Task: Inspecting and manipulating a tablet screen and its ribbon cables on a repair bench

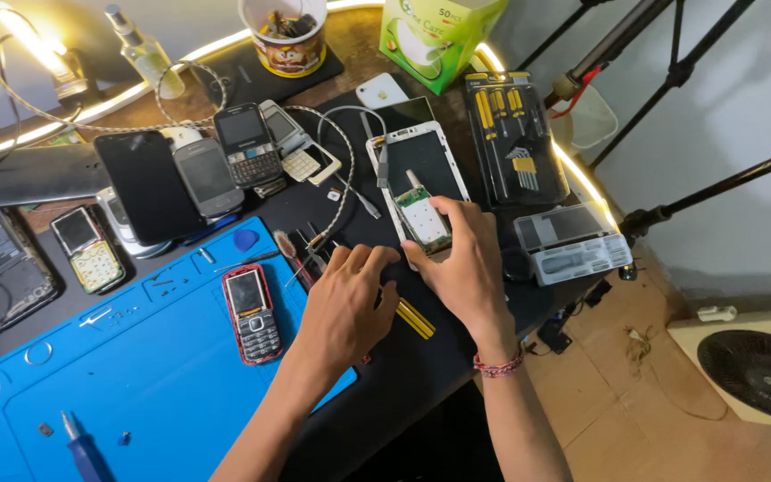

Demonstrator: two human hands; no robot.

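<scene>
Near left: a blue work mat [136, 357] covers the near-left of the desk, with a blue-handled screwdriver [82, 451] at its near edge.
On the mat: 1 red keypad phone [252, 312] lies face up, just left of the hands.
Left hand: the left hand [345, 308] rests palm down at the mat's right edge, fingers curled together over small tools; whether it pinches 1 of them, I cannot tell.
Under the hands: a yellow-and-black tool [417, 319] pokes out between both wrists.
Right hand: the right hand [466, 263] grips the near end of the white opened phone [421, 183], thumb and fingertips pinching its small green circuit board [423, 219].
Right: a clear bit case [573, 243], then a black hex-key pack [512, 138] farther off.
Far left: 1 cluster of old phones [216, 165].
Far edge: a cup of tools [284, 34] and a green box [435, 31].
</scene>
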